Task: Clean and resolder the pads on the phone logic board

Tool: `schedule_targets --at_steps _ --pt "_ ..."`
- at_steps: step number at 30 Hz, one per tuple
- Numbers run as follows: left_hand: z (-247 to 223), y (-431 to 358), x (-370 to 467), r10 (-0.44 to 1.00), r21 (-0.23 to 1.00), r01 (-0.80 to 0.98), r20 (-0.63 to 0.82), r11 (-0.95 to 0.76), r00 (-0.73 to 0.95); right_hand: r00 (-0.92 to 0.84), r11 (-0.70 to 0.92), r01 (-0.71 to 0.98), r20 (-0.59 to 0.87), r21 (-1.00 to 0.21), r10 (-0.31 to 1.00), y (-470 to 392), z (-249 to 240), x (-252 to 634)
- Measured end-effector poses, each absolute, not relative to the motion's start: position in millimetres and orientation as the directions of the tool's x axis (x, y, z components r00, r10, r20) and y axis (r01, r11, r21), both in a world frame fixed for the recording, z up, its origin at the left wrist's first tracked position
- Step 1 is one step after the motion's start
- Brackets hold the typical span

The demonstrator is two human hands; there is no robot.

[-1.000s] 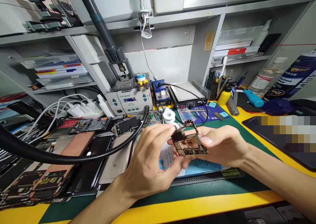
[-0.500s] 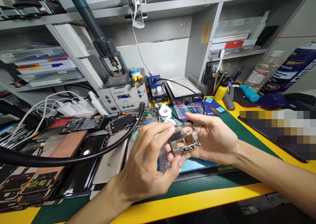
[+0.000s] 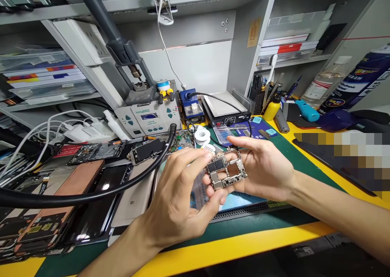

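Above the workbench, a phone circuit board (image 3: 217, 165) with dark chips and metal shields faces me, tilted, with an open gap through its right part. My left hand (image 3: 179, 195) curls at its left side, fingertips at the upper left corner and thumb by the lower edge. From the right, my right hand (image 3: 263, 169) cradles the board, its fingers behind and partly hidden, its thumb along the top. Below both hands lies a blue work pad (image 3: 243, 200).
Phone parts and a gold phone back (image 3: 131, 199) crowd the left. A black hose (image 3: 146, 172) arches beside my left hand. Behind stand a hot air station (image 3: 149, 116), a solder spool (image 3: 201, 135) and a flat heating plate (image 3: 225, 106). A dark phone (image 3: 332, 167) lies right.
The view has shifted slightly, so the background sits a little further left and lower parts slightly higher. The board has turned slightly in my hands, which keep nearly the same pose.
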State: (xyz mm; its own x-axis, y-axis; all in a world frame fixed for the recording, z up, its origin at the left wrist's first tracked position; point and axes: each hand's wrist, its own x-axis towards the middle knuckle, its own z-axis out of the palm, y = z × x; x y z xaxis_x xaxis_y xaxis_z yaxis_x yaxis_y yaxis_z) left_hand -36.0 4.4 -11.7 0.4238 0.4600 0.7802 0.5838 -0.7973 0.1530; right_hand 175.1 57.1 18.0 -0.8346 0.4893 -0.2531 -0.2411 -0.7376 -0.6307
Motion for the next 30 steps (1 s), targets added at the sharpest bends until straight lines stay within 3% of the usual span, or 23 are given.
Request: schedule_targets --at_steps 17,30 --pt "-11.9 6.9 -37.7 0.611 0.264 0.652 0.69 -0.71 0.387 -0.812 -0.737 -0.252 -0.278 -0.627 0.514 57.2 16.5 173.5" --pt "-6.0 3.4 -33.4 0.578 0.283 0.602 0.724 -0.747 0.377 -0.861 -0.773 -0.241 -0.239 -0.587 0.45 56.4 20.4 174.8"
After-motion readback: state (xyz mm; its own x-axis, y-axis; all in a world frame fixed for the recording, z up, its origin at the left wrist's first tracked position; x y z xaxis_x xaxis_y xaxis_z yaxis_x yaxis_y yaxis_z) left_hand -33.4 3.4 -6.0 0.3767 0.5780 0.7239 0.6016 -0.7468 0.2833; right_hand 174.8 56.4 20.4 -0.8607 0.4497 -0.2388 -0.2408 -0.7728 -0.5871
